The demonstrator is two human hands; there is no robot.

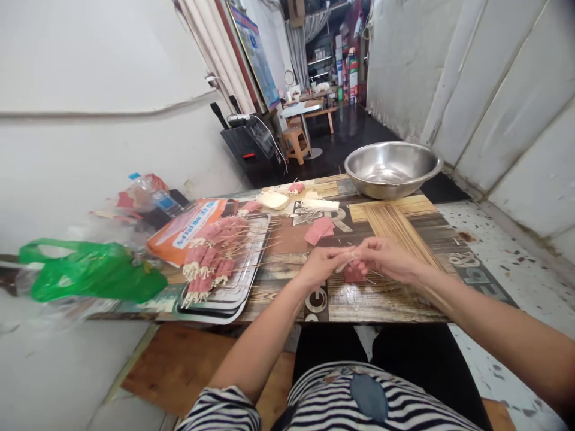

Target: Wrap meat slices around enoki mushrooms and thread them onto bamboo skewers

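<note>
- We find a tabletop (pixel 395 302) in a wood-plank print with lettering, shiny around the work.
- The left hand (pixel 324 263) has thumb and fingers pinched together on a pale bunch (pixel 344 263).
- The right hand (pixel 381 257) meets it there, fingers curled in on the same bunch.
- Beneath the hands we record a pink slice (pixel 354 273) on the tabletop; more pink slices (pixel 318 230) are stacked just beyond.
- White mushrooms (pixel 321 205) lie farther back, near a steel bowl (pixel 390 190) at the far edge.
- At left, a tray (pixel 246 293) bears heaped pink-and-white skewers (pixel 211 251); an orange bag (pixel 191 224) and a green bag (pixel 94 272) lie beside.
- In the room we observe a stained pale wall (pixel 404 60), dark flooring (pixel 345 129), speckled flooring (pixel 476 239) at right, and a stool (pixel 295 140) by a farther table (pixel 305 109).
</note>
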